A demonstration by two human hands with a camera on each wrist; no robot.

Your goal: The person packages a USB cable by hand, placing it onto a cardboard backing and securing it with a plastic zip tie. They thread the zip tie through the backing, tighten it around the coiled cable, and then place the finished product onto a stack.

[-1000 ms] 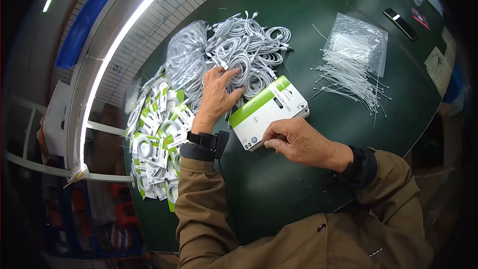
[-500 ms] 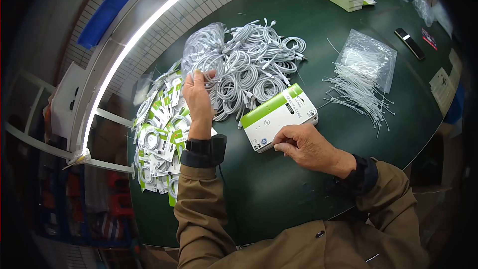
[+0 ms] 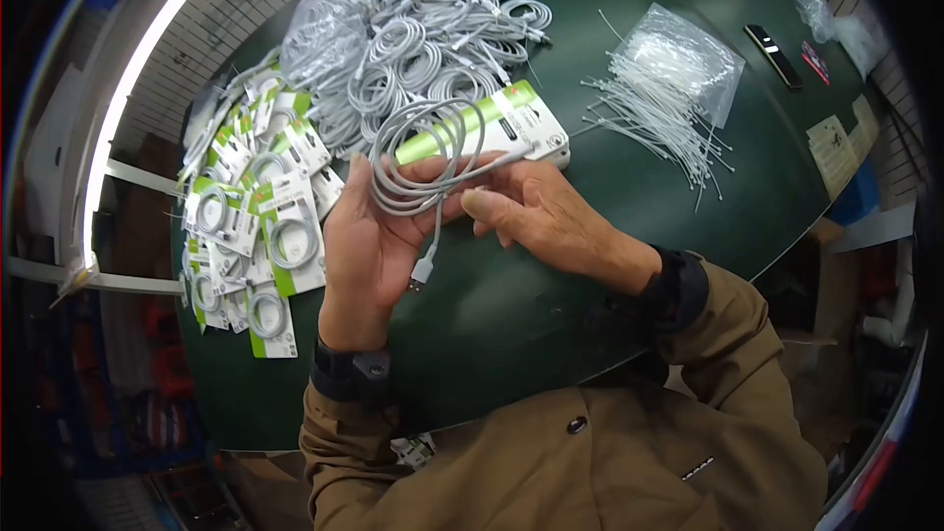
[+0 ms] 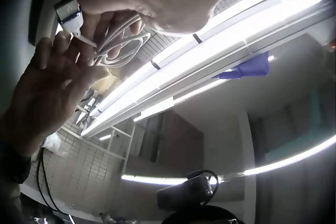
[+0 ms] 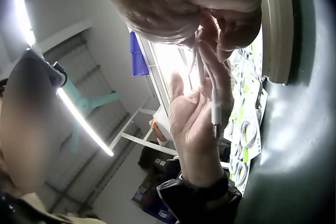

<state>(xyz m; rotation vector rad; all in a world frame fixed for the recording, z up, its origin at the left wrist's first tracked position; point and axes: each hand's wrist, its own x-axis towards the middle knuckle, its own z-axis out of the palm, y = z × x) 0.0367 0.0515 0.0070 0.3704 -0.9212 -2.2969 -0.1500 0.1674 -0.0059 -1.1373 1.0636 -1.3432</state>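
Note:
A coiled grey-white USB cable point(image 3: 408, 199) lies across the upturned left hand point(image 3: 362, 251), whose thumb and fingers hold the loops. One plug point(image 3: 422, 271) of this cable hangs below the coil. The right hand point(image 3: 556, 221) is at the coil's right side, thumb in front and fingers curled at the strands near the other end. Seen from the right wrist, the hanging plug point(image 5: 216, 109) dangles in front of the left palm point(image 5: 194, 124). Behind the hands lies a stack of green-and-white cable cards point(image 3: 541, 123), partly covered by the coil.
More coiled cables point(image 3: 423, 39) are heaped at the back beside a clear bag of cables point(image 3: 329, 25). Carded cables point(image 3: 292, 241) pile up on the left. White zip ties point(image 3: 654, 103) spill from a plastic bag point(image 3: 723, 69) at right, near a phone point(image 3: 774, 56).
The left hand has come from the cable heap towards the body with a coiled cable and turned palm up. The right hand has moved from the card stack's front edge to the coil.

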